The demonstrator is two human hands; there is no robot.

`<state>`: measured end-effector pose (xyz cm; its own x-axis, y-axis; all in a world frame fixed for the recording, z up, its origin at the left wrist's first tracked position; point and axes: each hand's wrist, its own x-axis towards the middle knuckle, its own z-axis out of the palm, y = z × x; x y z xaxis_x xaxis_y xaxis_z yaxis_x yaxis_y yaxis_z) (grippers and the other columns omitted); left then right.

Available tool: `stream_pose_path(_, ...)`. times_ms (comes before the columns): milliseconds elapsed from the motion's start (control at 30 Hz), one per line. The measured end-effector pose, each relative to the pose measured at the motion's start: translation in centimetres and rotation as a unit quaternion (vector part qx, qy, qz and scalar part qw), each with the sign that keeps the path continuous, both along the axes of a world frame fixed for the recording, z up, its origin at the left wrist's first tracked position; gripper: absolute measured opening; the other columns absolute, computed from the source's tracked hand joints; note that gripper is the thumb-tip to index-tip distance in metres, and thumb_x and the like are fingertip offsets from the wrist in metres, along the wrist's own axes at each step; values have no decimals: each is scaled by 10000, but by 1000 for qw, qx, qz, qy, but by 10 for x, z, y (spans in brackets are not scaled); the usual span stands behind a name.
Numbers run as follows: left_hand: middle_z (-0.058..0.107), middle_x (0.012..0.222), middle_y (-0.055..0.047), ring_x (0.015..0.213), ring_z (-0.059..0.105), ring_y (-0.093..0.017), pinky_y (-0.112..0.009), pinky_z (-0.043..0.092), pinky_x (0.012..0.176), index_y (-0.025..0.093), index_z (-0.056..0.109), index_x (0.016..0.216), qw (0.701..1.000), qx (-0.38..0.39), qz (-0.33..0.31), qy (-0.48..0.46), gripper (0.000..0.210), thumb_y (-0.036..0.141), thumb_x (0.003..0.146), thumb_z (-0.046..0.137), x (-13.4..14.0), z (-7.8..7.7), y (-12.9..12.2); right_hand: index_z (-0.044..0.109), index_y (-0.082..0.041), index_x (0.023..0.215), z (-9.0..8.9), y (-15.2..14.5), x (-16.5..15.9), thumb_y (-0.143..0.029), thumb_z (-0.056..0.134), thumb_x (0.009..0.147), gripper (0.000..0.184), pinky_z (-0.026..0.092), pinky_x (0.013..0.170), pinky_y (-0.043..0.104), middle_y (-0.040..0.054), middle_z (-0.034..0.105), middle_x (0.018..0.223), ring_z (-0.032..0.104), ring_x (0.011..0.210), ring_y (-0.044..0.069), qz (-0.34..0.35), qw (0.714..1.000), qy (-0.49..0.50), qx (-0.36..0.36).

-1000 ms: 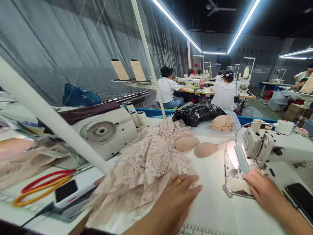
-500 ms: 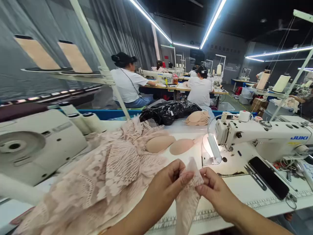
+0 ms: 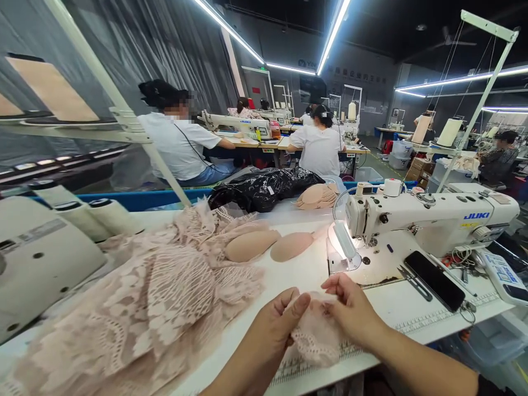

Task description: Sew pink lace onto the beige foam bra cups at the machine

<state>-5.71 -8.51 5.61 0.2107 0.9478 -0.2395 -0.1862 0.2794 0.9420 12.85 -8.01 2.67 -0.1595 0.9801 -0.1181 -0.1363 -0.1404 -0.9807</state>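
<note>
Between my two hands hangs a small piece of pale pink lace fabric (image 3: pixel 317 335), with a scalloped eyelet edge lowest. My left hand (image 3: pixel 278 324) pinches its left side between thumb and fingers. My right hand (image 3: pixel 350 311) grips the upper right part, and some of its fingertips are hidden by the cloth. Just beyond them lie two beige oval pads (image 3: pixel 252 245), close together on the white table. To the left, a large heap of pink lace (image 3: pixel 177 280) spreads over the tabletop.
A JUKI sewing machine (image 3: pixel 429 220) with a lit lamp (image 3: pixel 345 240) stands right. Thread snips (image 3: pixel 414 283) and a black phone (image 3: pixel 435 280) lie before it. Behind are a black plastic bag (image 3: pixel 264 187) and stacked beige pads (image 3: pixel 315 197). Another machine (image 3: pixel 45 264) stands left. Co-workers sit beyond.
The lace piece was held as a narrow, pointed fold; now it is spread wider with its scalloped edge showing. My hands are slightly lower. The view has shifted right.
</note>
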Motion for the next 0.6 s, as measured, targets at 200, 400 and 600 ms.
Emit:
stream_pose_path(200, 786, 818, -50, 776, 698, -227, -296, 563, 736, 185, 771, 833, 997, -66, 0, -47, 449, 591, 743, 940, -9, 9, -5, 644, -207, 962, -4, 20, 13, -666, 882, 721, 571, 492, 691, 299, -2, 674, 782, 642, 693, 165, -31, 988, 124, -84)
stream_pose_path(400, 861, 1031, -97, 999, 794, -337, -374, 641, 802, 189, 799, 1054, 988, -78, 89, -104, 477, 463, 706, 974, 3, 17, -10, 652, -224, 1196, -6, 0, 16, -610, 955, 721, 683, 524, 880, 377, 23, 709, 971, 699, 917, 222, 42, 999, 13, -1)
stream_pose_path(600, 837, 1007, -57, 937, 777, -293, -375, 638, 831, 198, 762, 1037, 984, -62, 140, -95, 528, 408, 628, 1022, -4, 6, -11, 619, -231, 832, -5, -7, 13, -545, 809, 861, 369, 451, 754, 321, -25, 601, 794, 568, 779, 181, -53, 993, -80, 66)
